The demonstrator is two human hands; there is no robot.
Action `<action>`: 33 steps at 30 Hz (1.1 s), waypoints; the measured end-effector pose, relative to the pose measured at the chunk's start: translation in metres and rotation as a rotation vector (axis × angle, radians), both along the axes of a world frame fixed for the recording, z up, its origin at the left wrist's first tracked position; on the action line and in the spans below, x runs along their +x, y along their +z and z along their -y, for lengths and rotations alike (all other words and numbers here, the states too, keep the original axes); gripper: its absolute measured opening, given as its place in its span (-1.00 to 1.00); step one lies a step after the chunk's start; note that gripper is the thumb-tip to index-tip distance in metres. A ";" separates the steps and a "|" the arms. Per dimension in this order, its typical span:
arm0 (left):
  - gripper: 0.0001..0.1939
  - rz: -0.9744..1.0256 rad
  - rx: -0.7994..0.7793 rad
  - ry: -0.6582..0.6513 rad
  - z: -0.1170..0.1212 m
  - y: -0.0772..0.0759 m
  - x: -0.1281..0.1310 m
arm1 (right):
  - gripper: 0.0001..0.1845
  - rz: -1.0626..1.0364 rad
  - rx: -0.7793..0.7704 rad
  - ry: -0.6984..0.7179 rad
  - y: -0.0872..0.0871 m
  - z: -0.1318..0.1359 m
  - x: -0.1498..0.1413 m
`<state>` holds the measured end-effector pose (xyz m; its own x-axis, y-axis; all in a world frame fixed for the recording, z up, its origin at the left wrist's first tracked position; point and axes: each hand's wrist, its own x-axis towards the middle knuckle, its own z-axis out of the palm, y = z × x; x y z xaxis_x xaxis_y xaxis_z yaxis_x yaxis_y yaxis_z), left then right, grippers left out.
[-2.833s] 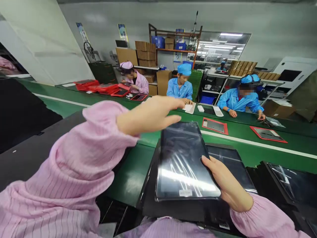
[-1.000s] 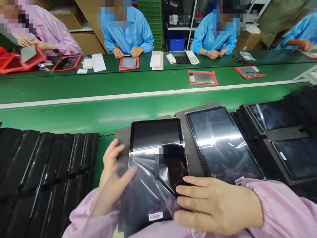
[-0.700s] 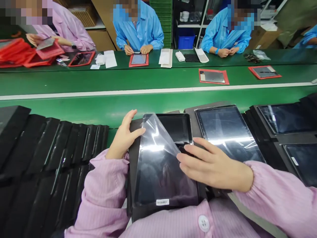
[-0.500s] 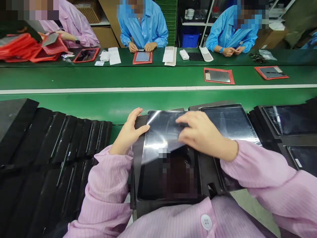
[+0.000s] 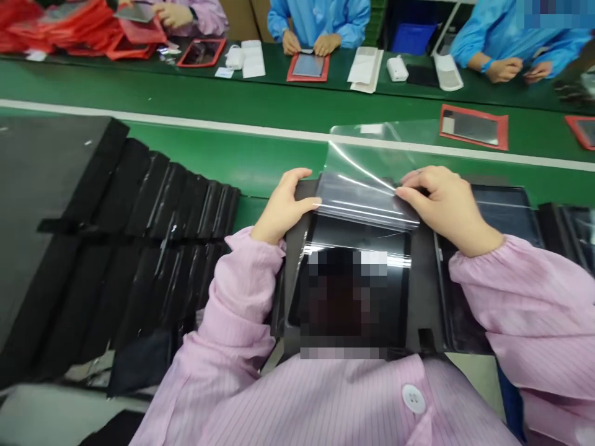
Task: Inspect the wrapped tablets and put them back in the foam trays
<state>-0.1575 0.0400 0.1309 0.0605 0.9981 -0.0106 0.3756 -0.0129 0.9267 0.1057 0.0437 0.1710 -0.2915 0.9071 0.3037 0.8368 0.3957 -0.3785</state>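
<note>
The tablet (image 5: 357,232) lies face up at the centre of the frame on a black case (image 5: 425,279), its lower screen bare and glossy. Clear film (image 5: 362,176) covers its top end and curls up past the far edge. The right hand (image 5: 450,207), right of the tablet's upper corner, pinches the film between thumb and bent fingers, wrist angled inward from the right. The left hand (image 5: 283,207) sits at the upper left corner, loosely spread, thumb at the tablet's edge and fingers pointing away over the case. A second tablet (image 5: 502,204) lies beyond the right hand; stacked black cases (image 5: 134,192) fill the left. The green table (image 5: 264,152) runs behind.
</note>
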 end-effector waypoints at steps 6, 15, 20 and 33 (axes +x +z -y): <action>-0.50 -0.057 -0.019 0.023 -0.007 0.003 0.004 | -0.65 -0.020 0.084 0.059 0.009 0.011 0.003; -0.80 -0.172 -0.187 -0.077 -0.027 0.027 0.005 | -0.52 -0.003 -0.251 0.861 0.034 0.087 -0.005; -0.70 -0.099 -0.240 -0.055 -0.037 0.041 0.015 | -0.59 0.175 -0.586 1.041 0.048 0.112 -0.019; -0.79 0.723 0.545 0.239 0.057 0.145 0.042 | -0.45 -0.832 -0.050 0.068 0.054 0.094 0.003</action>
<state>-0.1154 -0.0170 0.2762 -0.3378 0.8412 0.4223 -0.2406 -0.5109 0.8253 0.1084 -0.0508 0.2254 -0.0449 0.9136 0.4040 0.2513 0.4018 -0.8806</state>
